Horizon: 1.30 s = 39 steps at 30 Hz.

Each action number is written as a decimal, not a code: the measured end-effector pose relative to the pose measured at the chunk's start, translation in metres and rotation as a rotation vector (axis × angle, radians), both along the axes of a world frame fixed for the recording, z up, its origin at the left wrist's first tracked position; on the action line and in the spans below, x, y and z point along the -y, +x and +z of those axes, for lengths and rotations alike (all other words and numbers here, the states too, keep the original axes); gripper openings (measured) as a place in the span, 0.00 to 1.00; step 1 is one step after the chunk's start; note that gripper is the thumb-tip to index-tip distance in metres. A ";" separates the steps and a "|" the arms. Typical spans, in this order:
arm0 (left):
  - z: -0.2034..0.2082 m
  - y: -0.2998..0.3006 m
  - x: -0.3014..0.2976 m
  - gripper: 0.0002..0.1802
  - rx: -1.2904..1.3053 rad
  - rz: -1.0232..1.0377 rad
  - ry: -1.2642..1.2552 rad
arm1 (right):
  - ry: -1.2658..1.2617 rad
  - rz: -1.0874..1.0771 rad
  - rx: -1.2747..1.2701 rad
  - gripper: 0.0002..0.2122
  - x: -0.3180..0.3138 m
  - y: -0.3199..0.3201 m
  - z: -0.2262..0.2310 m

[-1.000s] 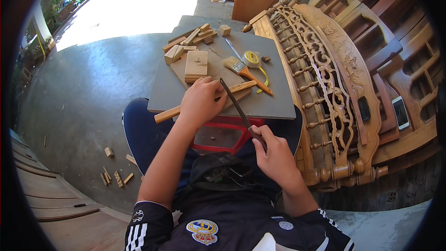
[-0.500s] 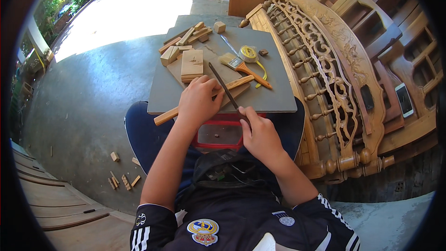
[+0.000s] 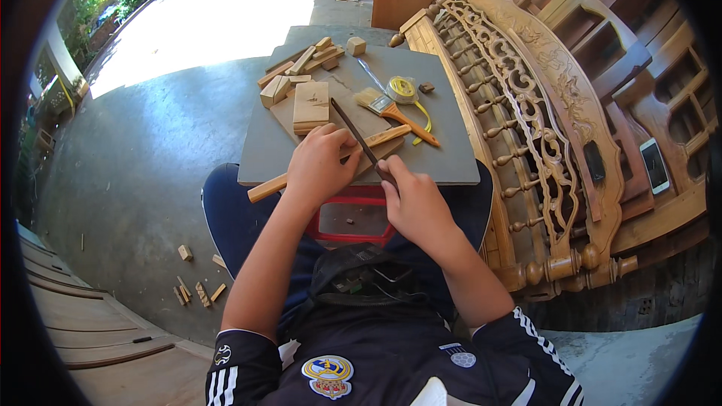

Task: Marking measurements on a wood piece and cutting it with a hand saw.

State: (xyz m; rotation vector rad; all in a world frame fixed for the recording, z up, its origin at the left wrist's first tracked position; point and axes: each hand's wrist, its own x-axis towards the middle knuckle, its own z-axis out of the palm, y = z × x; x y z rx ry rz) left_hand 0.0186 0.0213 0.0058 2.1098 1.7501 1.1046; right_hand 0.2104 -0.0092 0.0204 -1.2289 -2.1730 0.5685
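We count two bare hands at work: our left hand (image 3: 323,158) is curled over one long, narrow, tan wooden strip (image 3: 268,188), gripping it at the near side of the flat grey surface (image 3: 436,169), and our right hand (image 3: 414,199) is closed around the end of one slim, dark, file-like tool (image 3: 350,122), which slants across the strip. There is one orange-handled paintbrush with pale bristles (image 3: 410,126), one round yellow tape measure (image 3: 401,89) and one small dark brown wooden chunk (image 3: 426,88). One thick, squared, pale wooden block (image 3: 311,103) lies just beyond our left hand. Compared with a second ago, our right hand has moved forward to the near edge, and the tool's tip has pushed farther past the strip; our left hand keeps its place. The strip is straight-edged, with a smooth-looking face; the block's top shows a darker mark, and the bristles look coarse and spread.
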 end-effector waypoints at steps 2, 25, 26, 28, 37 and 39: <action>0.000 0.004 0.002 0.09 -0.013 0.010 -0.016 | 0.030 -0.004 -0.018 0.10 -0.008 -0.005 -0.008; -0.003 0.003 0.001 0.08 0.008 0.046 0.013 | 0.008 -0.039 -0.008 0.08 -0.013 -0.016 -0.002; -0.003 0.003 0.002 0.08 0.008 0.058 -0.012 | 0.001 -0.061 0.018 0.08 -0.004 -0.014 -0.003; -0.003 0.001 0.004 0.08 0.022 0.082 -0.039 | -0.006 -0.071 0.059 0.09 0.017 -0.007 -0.002; -0.003 -0.006 0.003 0.08 0.015 0.037 0.003 | -0.011 -0.042 0.017 0.10 0.064 0.031 0.030; -0.002 -0.004 0.004 0.08 0.030 0.041 -0.021 | 0.010 0.004 0.108 0.10 0.037 0.015 0.026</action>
